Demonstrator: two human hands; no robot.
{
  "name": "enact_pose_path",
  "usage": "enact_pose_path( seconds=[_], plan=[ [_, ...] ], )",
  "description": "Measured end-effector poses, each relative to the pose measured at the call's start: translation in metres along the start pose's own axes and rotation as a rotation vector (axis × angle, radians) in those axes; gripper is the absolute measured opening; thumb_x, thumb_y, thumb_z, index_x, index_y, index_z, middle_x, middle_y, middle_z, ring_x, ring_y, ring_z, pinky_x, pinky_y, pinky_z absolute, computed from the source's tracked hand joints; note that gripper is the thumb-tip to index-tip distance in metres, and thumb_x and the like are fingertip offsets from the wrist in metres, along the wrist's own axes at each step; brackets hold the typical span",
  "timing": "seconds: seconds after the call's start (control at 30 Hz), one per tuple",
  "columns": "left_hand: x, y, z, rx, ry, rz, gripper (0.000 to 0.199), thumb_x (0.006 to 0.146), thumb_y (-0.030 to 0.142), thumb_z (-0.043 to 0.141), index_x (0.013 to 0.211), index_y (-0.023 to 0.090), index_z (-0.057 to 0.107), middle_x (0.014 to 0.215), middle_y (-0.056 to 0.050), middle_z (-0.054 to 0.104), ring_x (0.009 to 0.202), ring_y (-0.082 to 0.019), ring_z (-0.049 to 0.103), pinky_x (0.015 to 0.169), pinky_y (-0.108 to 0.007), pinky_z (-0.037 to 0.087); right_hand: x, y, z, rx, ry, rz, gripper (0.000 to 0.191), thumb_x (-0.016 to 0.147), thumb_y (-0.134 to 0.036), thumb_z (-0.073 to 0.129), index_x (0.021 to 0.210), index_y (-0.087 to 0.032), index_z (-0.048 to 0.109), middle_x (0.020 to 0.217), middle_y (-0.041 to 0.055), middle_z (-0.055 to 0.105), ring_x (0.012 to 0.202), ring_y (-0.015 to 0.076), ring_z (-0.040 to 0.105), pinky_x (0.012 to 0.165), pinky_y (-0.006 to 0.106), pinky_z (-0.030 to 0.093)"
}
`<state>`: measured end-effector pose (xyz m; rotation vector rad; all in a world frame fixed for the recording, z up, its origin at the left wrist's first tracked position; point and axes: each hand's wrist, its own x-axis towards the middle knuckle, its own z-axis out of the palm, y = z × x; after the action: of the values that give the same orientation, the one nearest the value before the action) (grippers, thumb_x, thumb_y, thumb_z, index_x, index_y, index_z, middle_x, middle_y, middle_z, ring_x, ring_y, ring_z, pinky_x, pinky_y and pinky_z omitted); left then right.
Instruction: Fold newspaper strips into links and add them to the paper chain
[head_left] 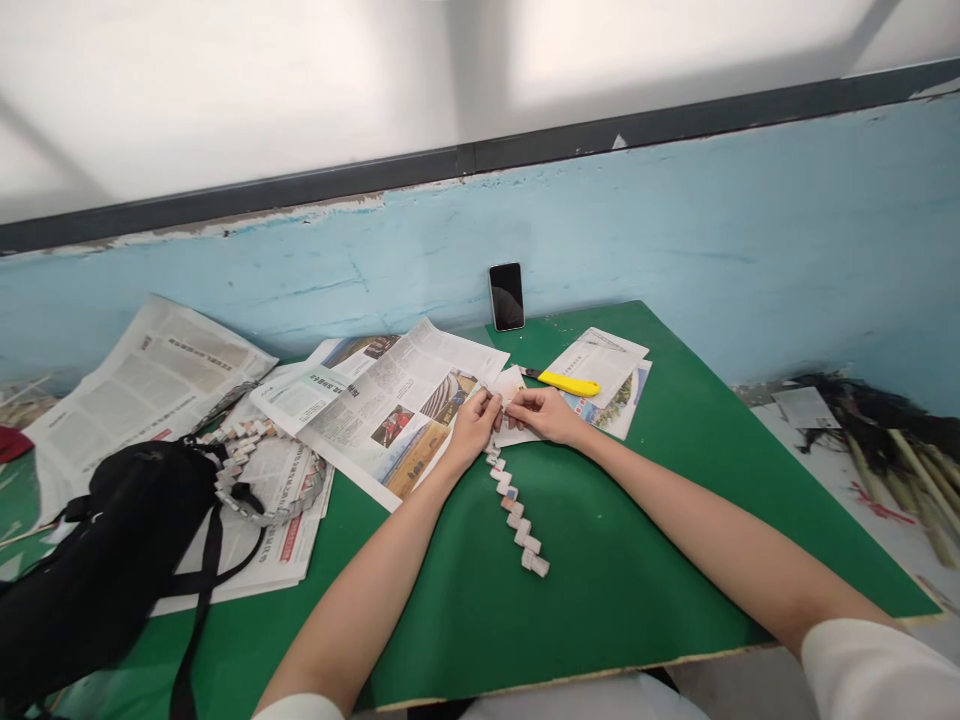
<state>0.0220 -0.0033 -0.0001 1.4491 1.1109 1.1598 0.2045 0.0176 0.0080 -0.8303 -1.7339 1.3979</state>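
Note:
A zigzag chain of folded newspaper (514, 507) trails over the green table (600, 590) toward me, its far end up between my hands. My left hand (478, 420) pinches that far end, fingers closed. Close beside it, my right hand (546, 412) has thumb and fingertips pressed together on a small pale strip at the chain's end; the fingers partly hide it. Just beyond my right hand lies a yellow utility knife (568, 383), resting partly on folded newspaper pieces (600, 360). Spread newspaper sheets (405, 400) reach up to my left hand.
A phone (507, 297) leans upright against the blue wall (675, 230). On the left are a black bag (127, 540) with straps, a looped paper chain (289, 510) and more newspaper (150, 385). Sticks and dark debris (892, 450) lie beyond the table's right edge.

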Motion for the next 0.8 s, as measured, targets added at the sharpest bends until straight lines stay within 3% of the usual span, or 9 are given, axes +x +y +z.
enact_pose_path(
  seconds=[0.17,0.43,0.53,0.67,0.8],
  plan=[
    [0.001,0.009,0.000,-0.093,-0.013,-0.019,0.043,0.085,0.060,0.066,0.086,0.020,0.053,0.061,0.004,0.056,0.051,-0.010,0.050,0.051,-0.023,0.037,-0.002,-0.003,0.001,-0.011,0.039,-0.012,0.040,0.087,-0.057,0.069,0.077,-0.018,0.069,0.069,0.0038,0.070,0.059,0.0150,0.061,0.059,0.028,0.051],
    [0.002,0.008,-0.006,0.024,0.002,-0.044,0.044,0.089,0.058,0.061,0.075,0.018,0.055,0.059,0.002,0.055,0.052,-0.010,0.048,0.052,-0.023,0.037,-0.002,0.003,0.001,-0.039,-0.003,-0.026,0.037,0.090,-0.053,0.067,0.080,-0.017,0.071,0.071,0.0027,0.070,0.060,0.0142,0.060,0.060,0.026,0.049],
    [0.003,0.002,-0.004,0.022,-0.014,-0.037,0.041,0.092,0.058,0.057,0.080,0.019,0.052,0.062,0.003,0.055,0.055,-0.011,0.051,0.055,-0.023,0.040,0.000,0.007,0.001,-0.009,0.093,-0.044,0.033,0.088,-0.050,0.070,0.081,-0.018,0.068,0.069,0.0008,0.067,0.059,0.0133,0.058,0.058,0.026,0.047],
    [0.001,-0.001,0.000,0.167,-0.094,0.071,0.033,0.096,0.050,0.053,0.084,0.019,0.054,0.069,0.001,0.055,0.062,-0.013,0.055,0.058,-0.025,0.042,0.005,0.013,0.000,0.060,0.249,-0.084,0.031,0.084,-0.048,0.074,0.091,-0.019,0.068,0.079,0.0014,0.069,0.065,0.0153,0.061,0.061,0.027,0.049],
    [-0.002,0.001,0.001,0.258,-0.150,0.096,0.027,0.098,0.043,0.050,0.088,0.019,0.057,0.072,0.000,0.059,0.065,-0.015,0.056,0.061,-0.026,0.043,0.005,0.014,0.000,-0.008,0.276,-0.156,0.028,0.084,-0.045,0.075,0.098,-0.020,0.074,0.090,0.0043,0.073,0.080,0.0195,0.067,0.073,0.031,0.053]
  ],
)
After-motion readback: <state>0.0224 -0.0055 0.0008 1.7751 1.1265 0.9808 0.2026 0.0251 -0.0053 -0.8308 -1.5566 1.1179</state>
